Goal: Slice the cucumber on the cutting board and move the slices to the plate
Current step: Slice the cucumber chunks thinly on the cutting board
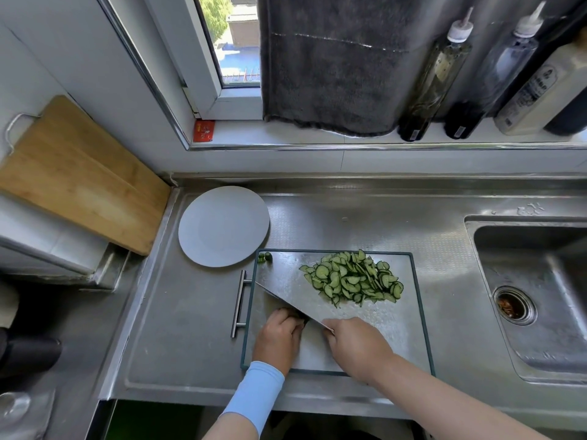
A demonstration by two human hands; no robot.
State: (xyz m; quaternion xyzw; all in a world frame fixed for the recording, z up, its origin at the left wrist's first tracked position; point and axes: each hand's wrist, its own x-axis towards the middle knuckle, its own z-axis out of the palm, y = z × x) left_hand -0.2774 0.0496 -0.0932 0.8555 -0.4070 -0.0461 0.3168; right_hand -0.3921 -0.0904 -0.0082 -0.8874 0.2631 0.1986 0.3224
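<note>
Shiny steel cutting board [394, 315], matt plate [222, 227]

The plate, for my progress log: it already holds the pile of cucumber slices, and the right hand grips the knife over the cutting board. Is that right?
No. The head view shows the pile of cucumber slices lying on the cutting board, not on the plate. The right hand does grip the knife over the board.

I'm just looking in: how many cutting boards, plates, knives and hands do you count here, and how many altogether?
Cutting boards: 2, the wooden board at the left and the steel board in use
Plates: 1, the white plate
Knives: 1, the knife
Hands: 2, the left hand on a cucumber stub, the right hand gripping the knife
Total: 6
</note>
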